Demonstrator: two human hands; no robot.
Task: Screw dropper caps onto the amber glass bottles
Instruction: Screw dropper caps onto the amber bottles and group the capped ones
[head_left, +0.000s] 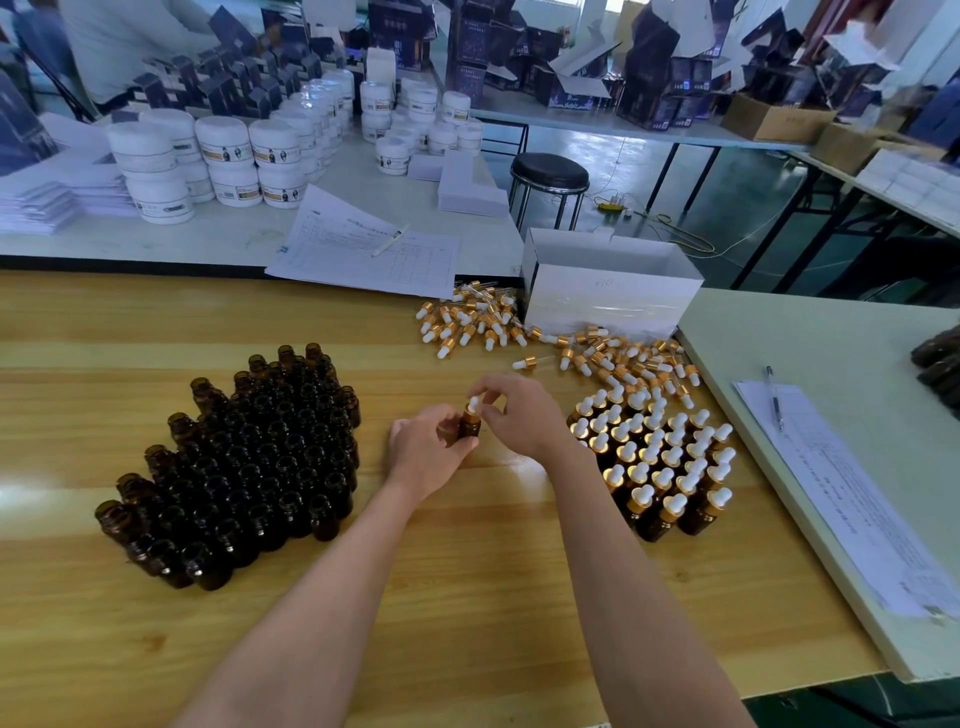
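The left grip (423, 449) hides most of the bottle (470, 429) it holds; the right grip (519, 415), pinching the cap (474, 404), covers part of it. Print on the right-hand sheets (831, 483) is too small to read. Dark things (943, 364) run off the right edge.

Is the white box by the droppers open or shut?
Open: the white box has its flaps standing up, and its inside shows from above.

Past your wooden table (156, 322), white jars (228, 156) are stacked on the far table, with a pen (390, 240) lying on printed forms (337, 254) and a black stool (549, 174) beyond. An open white box (602, 296) stands at your table's far edge. To your right, a second pen (774, 397) rests on papers (831, 493).
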